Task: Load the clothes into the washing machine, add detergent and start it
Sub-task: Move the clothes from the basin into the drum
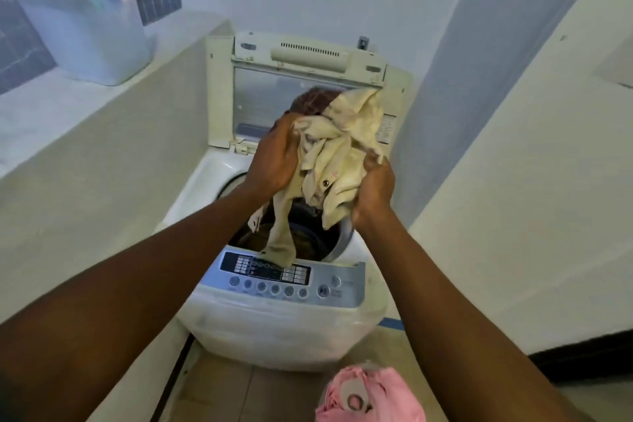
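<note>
Centre frame, we see left hand (pixel 274 156) and right hand (pixel 375 190) clutching bunched cream fabric clothes (pixel 337 151) over open white top-loading washing machine (pixel 281 325), for dropping in.

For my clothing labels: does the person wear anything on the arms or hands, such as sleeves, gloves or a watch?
Nothing visible. The left arm and right arm are bare to the picture's edge, with no sleeve in view. The left hand and right hand have no gloves, and no watch, bracelet or ring shows.
</note>
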